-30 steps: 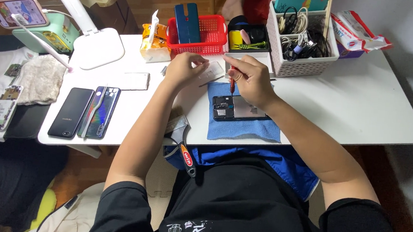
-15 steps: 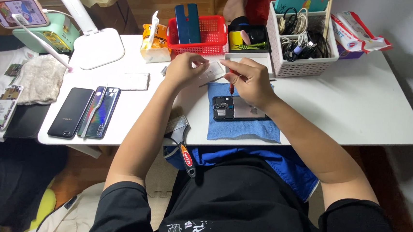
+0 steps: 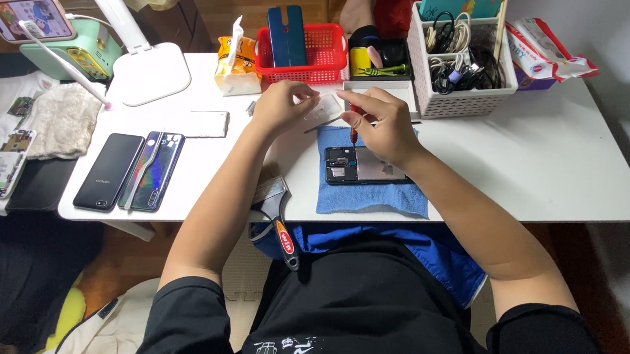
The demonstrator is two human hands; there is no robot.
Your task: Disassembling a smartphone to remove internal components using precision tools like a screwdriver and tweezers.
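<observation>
1. Table (image 3: 553, 157), white, bearing blue cloth (image 3: 373, 196) at near edge, just in front of body.
2. Opened phone (image 3: 364, 166) lying on cloth, long axis left to right, back cover off, circuit end toward left.
3. Right hand (image 3: 381, 122) directly above phone, fingers pressed together around red screwdriver (image 3: 353, 124), tip pointing down at phone's left end.
4. Left hand (image 3: 282, 102) just beyond cloth's left corner, fingertips pinched together; anything held too small to tell.

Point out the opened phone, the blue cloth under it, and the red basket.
opened phone (image 3: 375, 165), head view, on its bare back plate.
blue cloth (image 3: 373, 197), head view, front strip.
red basket (image 3: 331, 52), head view, right wall.
</observation>
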